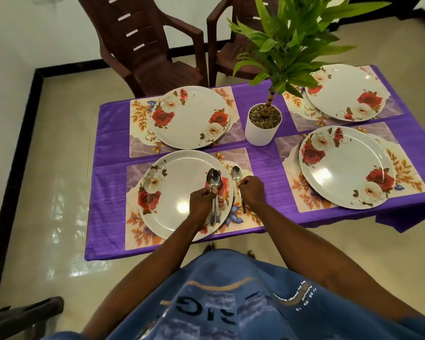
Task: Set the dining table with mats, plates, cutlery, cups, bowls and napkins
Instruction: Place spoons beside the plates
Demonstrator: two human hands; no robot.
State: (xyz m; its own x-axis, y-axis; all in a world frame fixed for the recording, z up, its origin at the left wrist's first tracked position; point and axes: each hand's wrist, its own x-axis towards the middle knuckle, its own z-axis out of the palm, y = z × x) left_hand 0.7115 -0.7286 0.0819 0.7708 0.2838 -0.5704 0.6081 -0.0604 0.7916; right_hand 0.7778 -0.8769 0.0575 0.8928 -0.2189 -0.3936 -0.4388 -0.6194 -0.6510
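Left hand (201, 197) grips a bunch of spoons (214, 180) over the near-left plate (172, 192). Right hand (252, 188) pinches a single spoon (236, 174) at the plate's right rim, over the mat (241, 163). Risks: spoon set half on the rim would tip; bunch could slip and clatter onto the plate. Counter (263, 163) holds no cups, bowls or napkins yet.

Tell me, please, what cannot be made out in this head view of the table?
- Number of spoons in the left hand: bunched, overlapping.
- Right hand's grip on the single spoon: fingers hide it.
- Far right mat: plate and plant cover parts.
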